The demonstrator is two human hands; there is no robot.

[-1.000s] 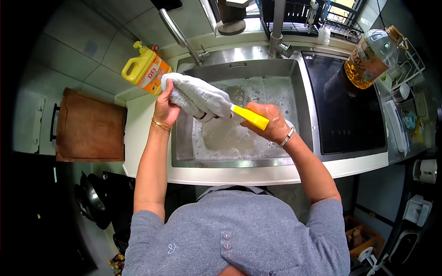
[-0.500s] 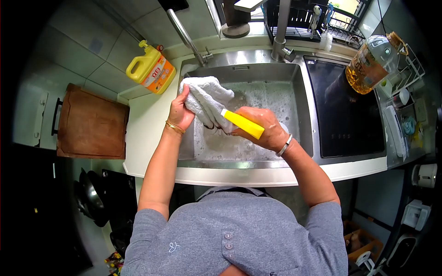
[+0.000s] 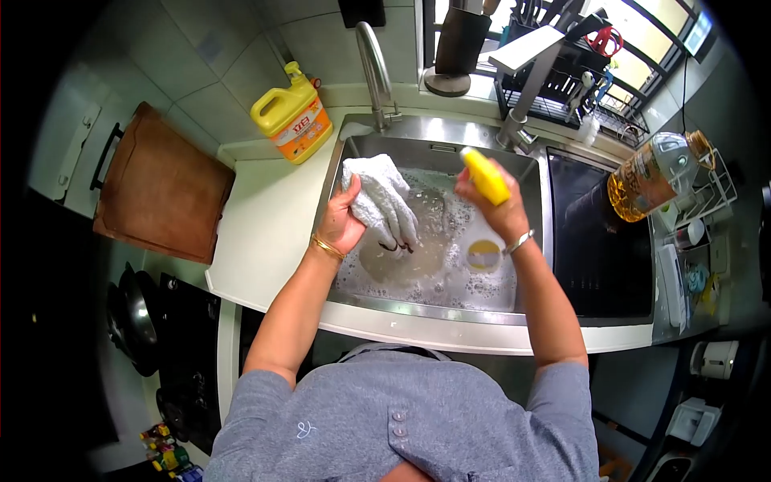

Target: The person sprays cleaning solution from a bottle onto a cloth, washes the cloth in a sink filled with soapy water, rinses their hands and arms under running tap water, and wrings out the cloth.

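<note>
Head view: a white cloth (image 3: 376, 197) hangs bunched over the sink (image 3: 434, 312), left of its middle, its lower end, edged with something dark, near the cloudy water (image 3: 414, 269). At about eight o'clock from it, the left hand (image 3: 343, 221) is closed on the cloth's edge, thumb on top, the remaining fingers partly hidden behind the fabric. At three o'clock, the right hand (image 3: 502, 209) is wrapped around a yellow tool (image 3: 486, 177), whose white tip points to eleven o'clock and is well apart from the cloth; blur hides just what the tool is.

The step in hand looks like working over the cloth above the water, with tool and cloth parted at this instant. Another pass would call for the left hand to keep the fabric steady and spread while the right brings the tool back toward nine o'clock.

Both forearms reach forward from six o'clock, the left slanting toward one, the right toward eleven, wrists over the basin.

Farther out, a round object (image 3: 483, 255) with a yellow middle sits at four o'clock, a faucet (image 3: 373, 68) at twelve, and a yellow jug (image 3: 297, 120) between ten and eleven on the white table (image 3: 265, 217).
</note>
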